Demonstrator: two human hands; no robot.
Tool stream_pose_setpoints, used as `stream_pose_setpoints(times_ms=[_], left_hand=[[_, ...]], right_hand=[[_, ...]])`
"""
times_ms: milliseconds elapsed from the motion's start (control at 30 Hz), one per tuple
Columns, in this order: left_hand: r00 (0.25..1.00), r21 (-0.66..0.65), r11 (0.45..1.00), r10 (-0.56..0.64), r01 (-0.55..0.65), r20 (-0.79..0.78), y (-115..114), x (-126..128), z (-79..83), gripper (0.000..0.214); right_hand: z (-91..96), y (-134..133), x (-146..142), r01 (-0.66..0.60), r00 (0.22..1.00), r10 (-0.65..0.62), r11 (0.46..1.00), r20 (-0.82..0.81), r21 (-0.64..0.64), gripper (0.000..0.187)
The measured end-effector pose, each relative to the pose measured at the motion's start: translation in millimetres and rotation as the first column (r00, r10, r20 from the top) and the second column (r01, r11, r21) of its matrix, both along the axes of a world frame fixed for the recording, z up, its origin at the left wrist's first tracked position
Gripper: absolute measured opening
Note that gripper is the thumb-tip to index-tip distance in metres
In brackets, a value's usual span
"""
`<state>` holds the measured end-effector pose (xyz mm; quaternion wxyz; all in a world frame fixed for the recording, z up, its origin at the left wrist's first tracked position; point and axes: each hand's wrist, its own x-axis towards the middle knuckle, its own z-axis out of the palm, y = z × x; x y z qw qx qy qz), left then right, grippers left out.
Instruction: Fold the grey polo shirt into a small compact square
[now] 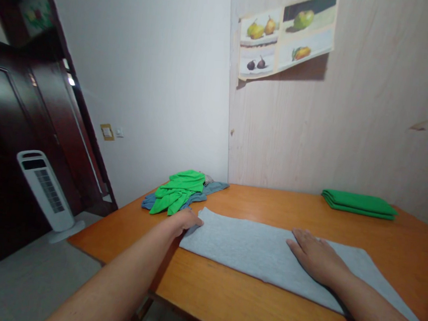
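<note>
A light grey garment (244, 243) lies folded into a long strip across the table, with a tapering part stretching toward the lower right corner. At its left end my left hand (189, 219) grips the edge, thumb on top; the other fingers are mostly hidden. My right hand (312, 254) rests flat and open on the cloth right of its middle, palm down. My right forearm covers part of the garment's near edge.
The wooden table (203, 284) stands against the wall. A rumpled pile of bright green cloth (179, 187) and blue-grey cloth (217, 187) sits at the back left. A folded green cloth (360, 204) lies at the back right. A white tower fan (48, 193) stands on the floor.
</note>
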<state>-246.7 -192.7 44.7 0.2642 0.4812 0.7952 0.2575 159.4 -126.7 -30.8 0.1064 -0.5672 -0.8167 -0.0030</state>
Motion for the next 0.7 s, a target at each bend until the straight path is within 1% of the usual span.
stream_pose_setpoints(times_ms=[100, 200, 300, 400, 533, 633, 700], left_hand=[[0.993, -0.013, 1.0, 0.009, -0.008, 0.115, -2, 1, 7.3, 0.019], [0.968, -0.015, 1.0, -0.001, 0.004, 0.253, -3, 3, 15.1, 0.015], [0.923, 0.01, 0.999, -0.04, 0.039, 0.383, -5, 7, 22.6, 0.013], [0.875, 0.059, 0.994, -0.108, 0.09, 0.472, -5, 16, 29.4, 0.016], [0.834, 0.137, 0.98, -0.192, 0.141, 0.517, -1, 33, 37.1, 0.028], [0.822, 0.175, 0.97, -0.238, 0.17, 0.517, 2, 50, 44.1, 0.036], [0.824, 0.185, 0.961, -0.273, 0.207, 0.496, 2, 63, 49.8, 0.038]], right_hand=[[0.4, 0, 0, -0.003, 1.0, 0.003, 1.0, 0.009, -0.004, 0.069], [2.0, -2, -2, 0.004, 1.0, -0.004, 1.0, 0.005, -0.004, 0.069], [3.5, -4, -3, 0.008, 1.0, -0.008, 1.0, 0.002, -0.01, 0.068], [4.2, -4, -3, 0.01, 1.0, -0.01, 1.0, -0.007, -0.015, 0.068], [6.0, -5, -4, 0.019, 1.0, -0.02, 1.0, -0.022, -0.021, 0.067], [8.3, -6, -4, 0.013, 1.0, -0.013, 0.999, -0.015, -0.031, 0.068], [9.8, -6, -5, 0.009, 1.0, -0.01, 0.999, -0.009, -0.039, 0.069]])
